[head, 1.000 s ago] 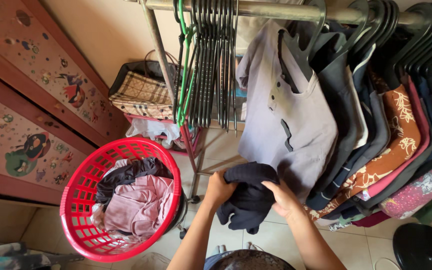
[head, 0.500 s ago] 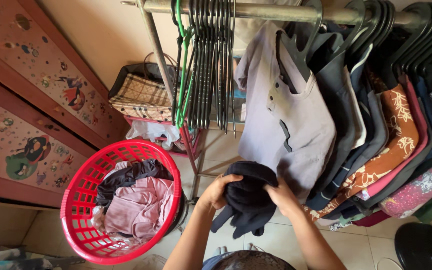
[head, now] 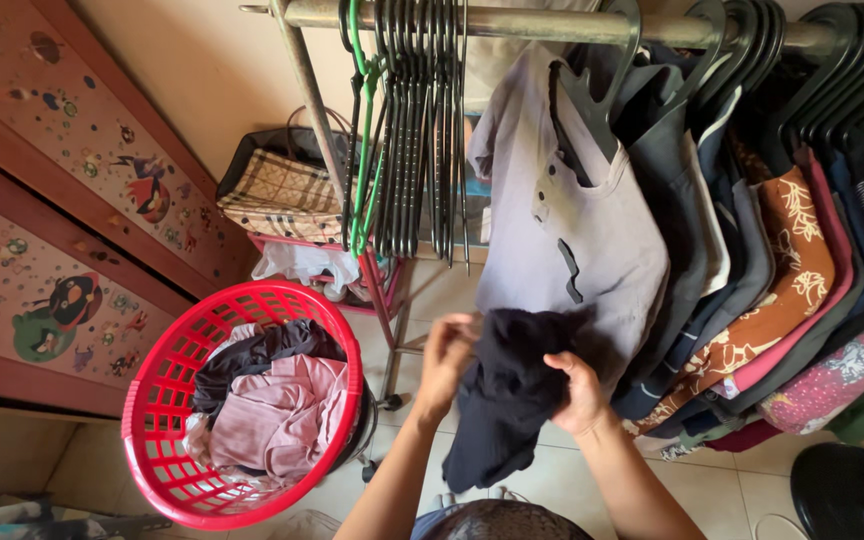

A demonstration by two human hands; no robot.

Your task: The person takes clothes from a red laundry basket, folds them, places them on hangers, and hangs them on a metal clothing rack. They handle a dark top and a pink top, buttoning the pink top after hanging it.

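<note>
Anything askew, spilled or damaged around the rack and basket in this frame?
Nothing stands out. Both hands, left hand and right hand, grip a dark garment beside the red basket of loosely piled clothes; shirts hang normally on the rail.

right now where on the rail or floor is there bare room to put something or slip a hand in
Bare rail shows between the empty black hangers and the grey polo shirt. Bare floor tiles lie between the red plastic laundry basket and the hanging clothes. Right of the polo, the garments are packed tight.

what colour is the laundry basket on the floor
Red, a slatted plastic basket holding pink and dark clothes; seen in the head view.
</note>
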